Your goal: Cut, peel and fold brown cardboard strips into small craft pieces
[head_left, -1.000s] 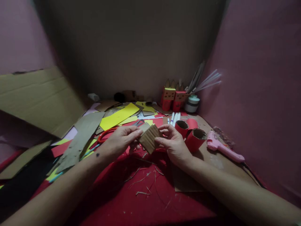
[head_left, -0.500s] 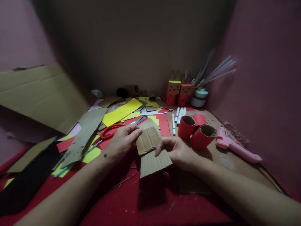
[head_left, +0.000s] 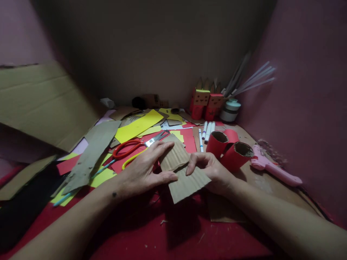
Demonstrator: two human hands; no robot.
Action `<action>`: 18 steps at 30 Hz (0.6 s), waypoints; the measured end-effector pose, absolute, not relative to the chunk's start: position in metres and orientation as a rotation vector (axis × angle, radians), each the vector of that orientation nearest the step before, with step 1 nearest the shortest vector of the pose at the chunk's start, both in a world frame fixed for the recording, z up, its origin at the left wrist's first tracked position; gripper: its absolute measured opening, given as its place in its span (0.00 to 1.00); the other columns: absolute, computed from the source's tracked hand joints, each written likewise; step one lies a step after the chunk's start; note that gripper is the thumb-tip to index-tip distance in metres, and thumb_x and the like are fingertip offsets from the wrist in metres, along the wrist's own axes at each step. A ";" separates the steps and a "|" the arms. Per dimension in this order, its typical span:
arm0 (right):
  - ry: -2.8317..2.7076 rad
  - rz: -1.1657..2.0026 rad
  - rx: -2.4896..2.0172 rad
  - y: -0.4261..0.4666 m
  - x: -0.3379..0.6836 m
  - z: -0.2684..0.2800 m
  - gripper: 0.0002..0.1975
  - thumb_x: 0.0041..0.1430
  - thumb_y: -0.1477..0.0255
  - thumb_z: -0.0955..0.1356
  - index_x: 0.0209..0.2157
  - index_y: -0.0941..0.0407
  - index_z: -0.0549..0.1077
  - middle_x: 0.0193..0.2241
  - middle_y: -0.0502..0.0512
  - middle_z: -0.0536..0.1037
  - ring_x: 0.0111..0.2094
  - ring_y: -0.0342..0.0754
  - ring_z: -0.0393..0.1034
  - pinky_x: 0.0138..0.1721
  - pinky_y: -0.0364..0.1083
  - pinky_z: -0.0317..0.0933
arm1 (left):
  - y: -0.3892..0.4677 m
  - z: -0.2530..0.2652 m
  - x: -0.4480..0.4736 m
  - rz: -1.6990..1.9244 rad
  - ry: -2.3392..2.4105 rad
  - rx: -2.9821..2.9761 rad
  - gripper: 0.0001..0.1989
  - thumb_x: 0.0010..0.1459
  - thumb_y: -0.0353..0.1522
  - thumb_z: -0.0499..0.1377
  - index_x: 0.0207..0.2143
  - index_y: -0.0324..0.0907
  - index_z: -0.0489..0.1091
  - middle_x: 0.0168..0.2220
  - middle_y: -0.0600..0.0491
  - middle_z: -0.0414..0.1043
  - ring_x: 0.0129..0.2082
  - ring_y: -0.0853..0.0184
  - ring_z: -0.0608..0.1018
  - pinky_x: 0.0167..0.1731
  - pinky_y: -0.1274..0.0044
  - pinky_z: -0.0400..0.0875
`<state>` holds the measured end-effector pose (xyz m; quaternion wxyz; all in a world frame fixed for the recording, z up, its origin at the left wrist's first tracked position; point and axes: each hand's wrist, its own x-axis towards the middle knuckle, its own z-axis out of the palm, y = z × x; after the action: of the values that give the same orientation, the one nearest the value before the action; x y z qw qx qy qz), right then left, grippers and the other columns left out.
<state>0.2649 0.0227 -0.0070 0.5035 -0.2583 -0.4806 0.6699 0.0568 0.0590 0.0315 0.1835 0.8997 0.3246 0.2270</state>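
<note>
Above the red tabletop I hold a piece of corrugated cardboard [head_left: 188, 184], ridged in its upper part, with a step or fold across its middle. My left hand [head_left: 143, 171] grips its left edge, the fingers along the upper side and the thumb lower down near the step. On the right edge, my right hand [head_left: 214, 171] pinches it with the thumb behind and a bent finger on the face; its other fingers are partly hidden. Just beyond my left hand lie red-handled scissors [head_left: 130, 147], with a yellow handle [head_left: 132, 159] partly covered by that hand.
Red-covered cardboard tubes [head_left: 235, 159] stand right of my hands, beside a pink glue gun [head_left: 273, 168]. Several markers [head_left: 207, 130] lie behind. Yellow paper [head_left: 139, 126] and scraps spread left. Two decorated figures [head_left: 200, 101] and a lidded jar [head_left: 230, 110] stand at the back.
The cardboard has turned, its lower end swinging right. My left hand has moved in, its thumb now low by the step. The view has shifted slightly, and the yellow handle shows now.
</note>
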 end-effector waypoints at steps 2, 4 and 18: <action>-1.176 1.614 -0.627 0.023 0.265 -0.006 0.08 0.39 0.74 0.77 0.21 0.57 0.76 0.23 0.51 0.78 0.26 0.43 0.72 0.30 0.43 0.66 | 0.059 0.034 0.055 0.585 0.917 2.572 0.34 0.55 0.46 0.58 0.61 0.41 0.56 0.62 0.44 0.57 0.58 0.54 0.66 0.50 0.70 0.69; -1.171 1.618 -0.623 0.023 0.264 -0.006 0.08 0.39 0.73 0.77 0.21 0.57 0.76 0.23 0.51 0.77 0.26 0.43 0.72 0.30 0.42 0.66 | 0.059 0.036 0.053 0.518 0.916 2.627 0.34 0.57 0.44 0.56 0.61 0.40 0.55 0.62 0.43 0.57 0.57 0.56 0.67 0.50 0.71 0.69; -1.040 1.728 -0.502 0.021 0.264 -0.005 0.07 0.44 0.75 0.74 0.29 0.55 0.77 0.27 0.51 0.78 0.29 0.45 0.73 0.37 0.49 0.68 | 0.055 0.019 0.058 1.226 1.107 2.498 0.17 0.65 0.36 0.46 0.35 0.41 0.73 0.29 0.52 0.77 0.29 0.67 0.77 0.31 0.76 0.71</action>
<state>0.2639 0.0212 -0.0053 0.5068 -0.2084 -0.4314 0.7167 0.0583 0.0554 0.0192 0.0735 0.8318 0.3688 0.4082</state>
